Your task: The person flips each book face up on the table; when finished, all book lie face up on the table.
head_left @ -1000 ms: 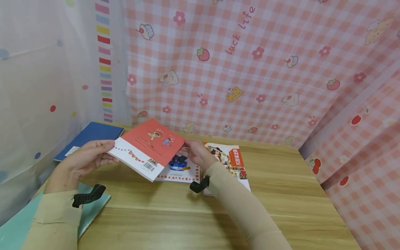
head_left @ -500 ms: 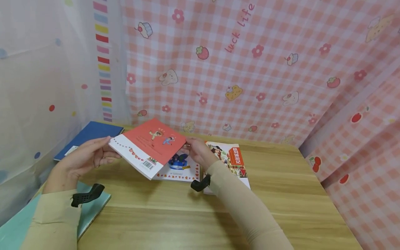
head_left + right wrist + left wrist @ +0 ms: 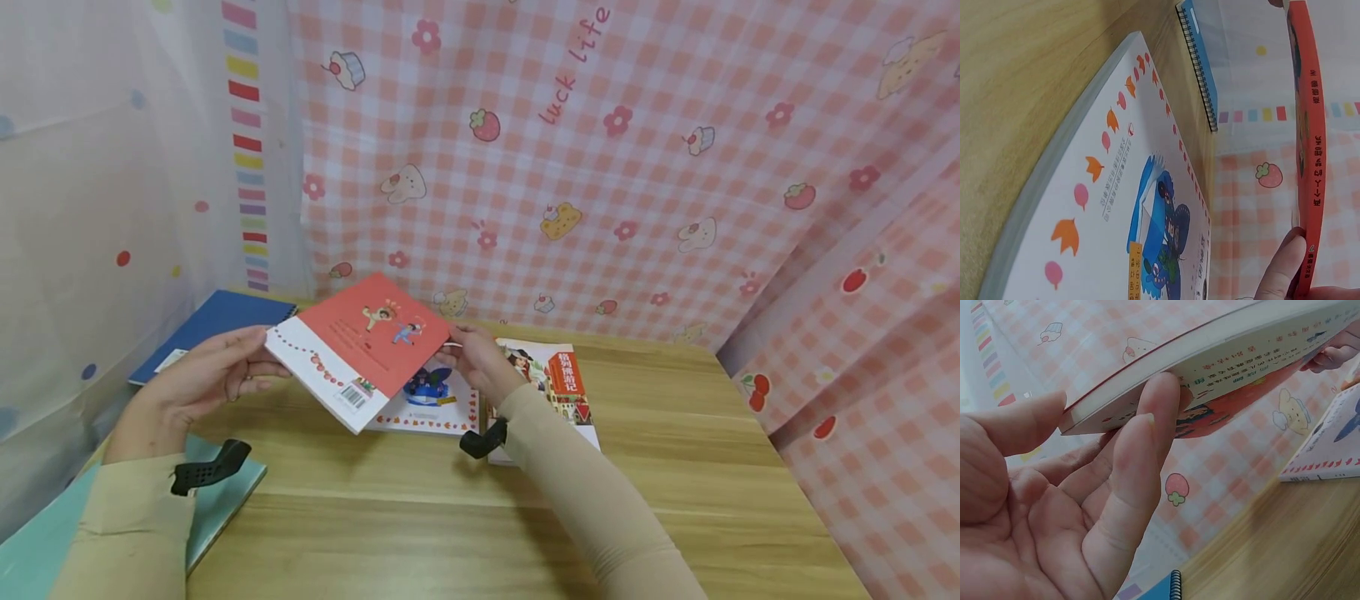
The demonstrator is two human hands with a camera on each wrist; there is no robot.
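A thin book with a red and white back cover point(image 3: 362, 348) is held in the air above the wooden table point(image 3: 480, 517), tilted. My left hand point(image 3: 201, 382) supports its left corner with thumb and fingertips point(image 3: 1147, 419) around the edge point(image 3: 1222, 362). My right hand point(image 3: 480, 362) pinches the book's spine point(image 3: 1305, 156) at the right end. Under it a white book with a blue picture point(image 3: 427, 404) lies flat on the table point(image 3: 1141, 206).
A blue spiral notebook point(image 3: 213, 329) lies at the back left. A colourful book point(image 3: 558, 392) lies right of the white one, partly under my right forearm. A teal book point(image 3: 225, 500) sits at the near left edge. Pink checked curtains close in behind and right.
The red book has risen slightly and tilted a little more; both hands keep their hold at its ends.
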